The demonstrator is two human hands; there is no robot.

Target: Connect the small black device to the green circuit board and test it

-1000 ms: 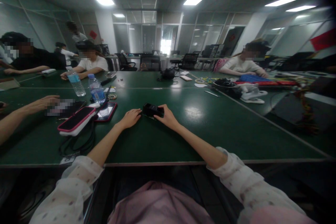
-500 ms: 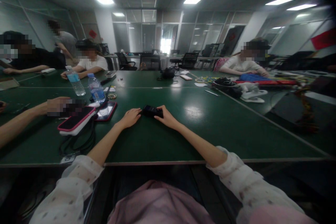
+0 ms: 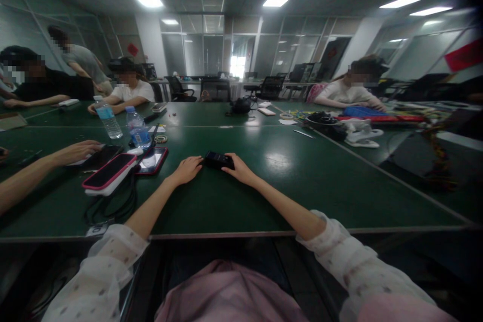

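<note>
A small black box-shaped device (image 3: 218,160) lies on the green tabletop in front of me. My right hand (image 3: 239,168) grips its right end, with the thumb on the near side and the fingers round the far edge. Beside its left end, my left hand (image 3: 187,170) rests palm down on the table with the fingers stretched out. Those fingertips come close to the device; whether they touch it I cannot tell. The exact kind of device is too dim to make out.
Left of me lie a pink-rimmed phone (image 3: 111,171), another red-edged phone (image 3: 153,160) and black cables (image 3: 126,201). Two water bottles (image 3: 109,116) stand behind them. A co-worker's hand (image 3: 81,152) reaches in from the left. A pen (image 3: 304,134) and white straps (image 3: 362,137) lie to the right.
My hands and the black device stay in place. The standing person at the back left has shifted further left.
</note>
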